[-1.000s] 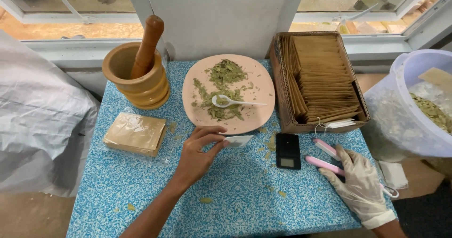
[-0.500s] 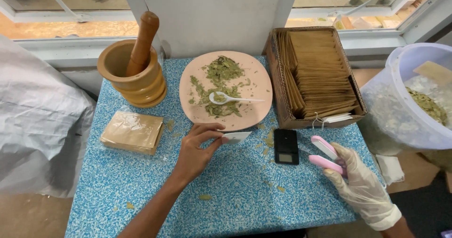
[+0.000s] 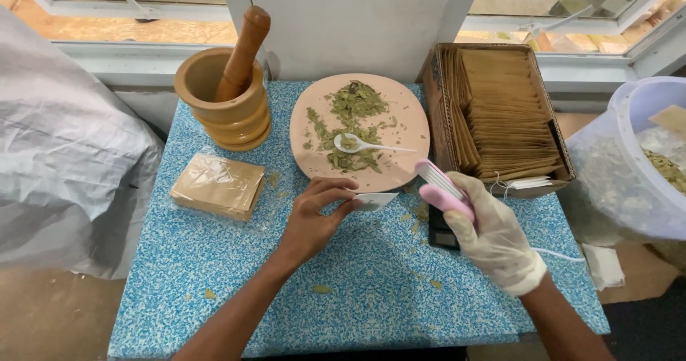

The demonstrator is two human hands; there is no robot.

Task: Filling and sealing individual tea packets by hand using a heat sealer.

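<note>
Left hand (image 3: 314, 214): fingers pinching a small white sachet (image 3: 373, 201) just above the tabletop (image 3: 236, 289); gloved right hand (image 3: 493, 236): fingers wrapped around a pink tool (image 3: 439, 188), possibly a sealer. Dried leaves (image 3: 350, 129) and a white spoon (image 3: 361, 144) lie on the pink plate (image 3: 411, 111); the sachet appears flat, apparently unfilled.

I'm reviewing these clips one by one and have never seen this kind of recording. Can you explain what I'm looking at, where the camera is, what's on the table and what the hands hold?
No machine here: a person works with two hands, filmed from a camera worn on their head, looking down. The bare left hand pinches a small white sachet. The right hand, in a thin pale glove, grips a pink and white handheld tool. On the blue speckled table stand a wooden mortar with its pestle, a pink plate of dried green leaves with a white plastic spoon, a wrapped tan packet, and a cardboard box of brown paper envelopes. A small dark device lies partly hidden behind the gloved hand.
</note>
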